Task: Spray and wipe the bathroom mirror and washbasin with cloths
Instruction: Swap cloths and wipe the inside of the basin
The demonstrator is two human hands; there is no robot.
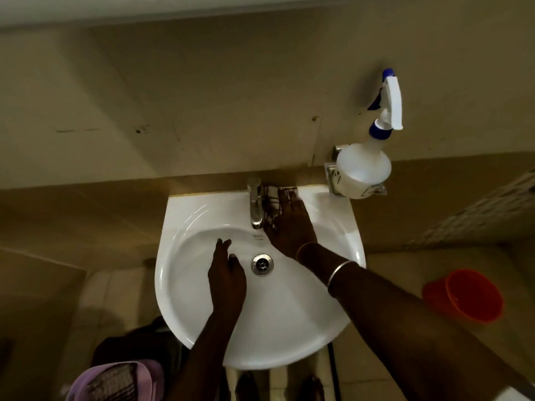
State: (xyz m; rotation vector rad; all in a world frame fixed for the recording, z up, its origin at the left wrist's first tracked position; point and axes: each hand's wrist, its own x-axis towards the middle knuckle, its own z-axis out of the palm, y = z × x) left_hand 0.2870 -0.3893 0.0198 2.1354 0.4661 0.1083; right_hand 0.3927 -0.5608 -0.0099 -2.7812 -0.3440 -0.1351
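Observation:
A white washbasin (289, 328) fills the middle, with a chrome tap (256, 206) at its back and a metal drain (262, 264) in the bowl. My right hand (292, 224) lies flat on a dark checked cloth (270, 204), pressing it on the basin's rim just right of the tap. My left hand (225, 273) rests in the bowl left of the drain, fingers loosely together, nothing in it. A white spray bottle (364, 169) with a blue and white trigger head stands on a metal holder at the wall, right of the basin. The mirror is out of view.
An orange bucket (466, 296) stands on the floor at the right. A purple checked cloth (115, 380) hangs at the lower left, close to my body. Beige tiled wall runs behind the basin, with a ledge level with the basin's back edge.

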